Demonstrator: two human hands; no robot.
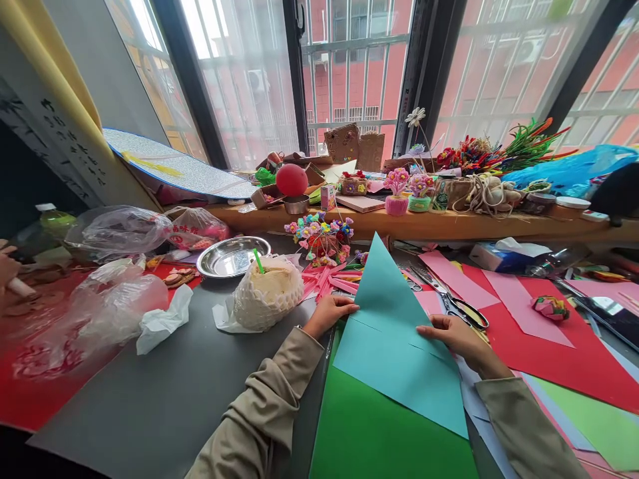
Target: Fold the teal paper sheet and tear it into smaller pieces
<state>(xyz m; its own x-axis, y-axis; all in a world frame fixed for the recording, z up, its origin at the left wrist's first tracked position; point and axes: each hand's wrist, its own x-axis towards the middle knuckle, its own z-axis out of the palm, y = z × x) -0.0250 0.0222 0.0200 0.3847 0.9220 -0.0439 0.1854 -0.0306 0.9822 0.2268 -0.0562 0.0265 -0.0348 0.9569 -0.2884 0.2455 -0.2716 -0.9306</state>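
A sheet of turquoise paper [394,362], pointed at its top and marked by two short slits or lines, is held between my hands. My left hand [329,316] pinches its left edge between thumb and fingers. On the right edge, my right hand [456,336] has the same kind of pinch. Beneath the turquoise sheet lies green paper [384,439] on the grey tabletop [210,399]. A pair of black-handled scissors [454,303] rests just beyond my right hand, on the coloured papers.
Left of my hands stands a coconut in white foam netting [272,293], near a metal plate [234,256] and a crumpled tissue [164,319]. Red paper [564,352] spreads at right. Crafts crowd the wooden sill [449,226]. Another person's hand [7,273] shows at far left.
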